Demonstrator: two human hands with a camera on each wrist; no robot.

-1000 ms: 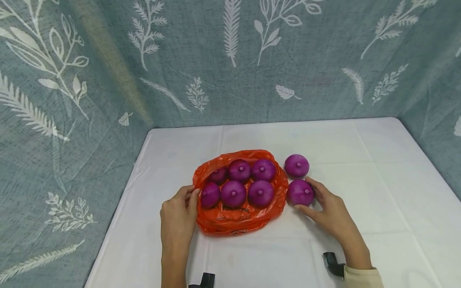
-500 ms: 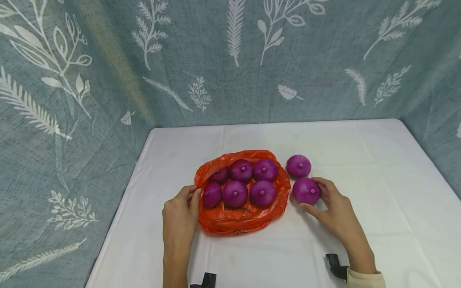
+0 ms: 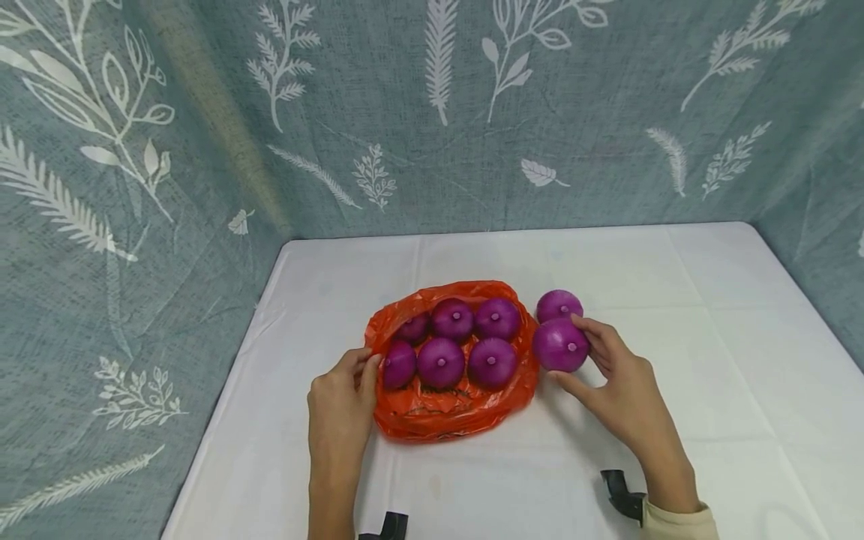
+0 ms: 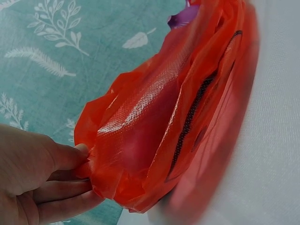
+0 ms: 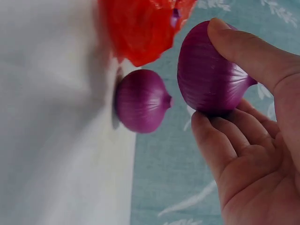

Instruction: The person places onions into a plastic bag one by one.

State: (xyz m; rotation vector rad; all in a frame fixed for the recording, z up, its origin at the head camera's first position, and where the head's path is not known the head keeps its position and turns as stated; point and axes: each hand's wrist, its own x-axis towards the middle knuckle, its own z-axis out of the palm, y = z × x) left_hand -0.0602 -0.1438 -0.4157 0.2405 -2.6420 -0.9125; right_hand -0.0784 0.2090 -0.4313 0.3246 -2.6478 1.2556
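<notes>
An orange-red plastic bag point(image 3: 439, 420) lies with its mouth spread on the table, several purple onions point(image 3: 440, 363) inside it. At the bag's left rim my left hand point(image 3: 343, 405) pinches the plastic between thumb and fingers; the left wrist view shows the thumb point(image 4: 70, 154) against the crumpled edge. My right hand point(image 3: 621, 386) holds one onion point(image 3: 560, 345) just right of the bag, thumb on one side and fingers on the other. In the right wrist view this held onion point(image 5: 211, 70) is off the table. Another onion point(image 5: 143, 101) rests on the cloth behind it.
White cloth covers the table point(image 3: 729, 360). A grey-green curtain point(image 3: 472, 172) with white leaf prints hangs behind and to the left. Black wrist mounts point(image 3: 622, 495) show near both wrists.
The right hand first drew its onion slightly right, away from the bag, then raised it and brought it back left, partly covering the loose onion behind. My left hand keeps its grip on the rim.
</notes>
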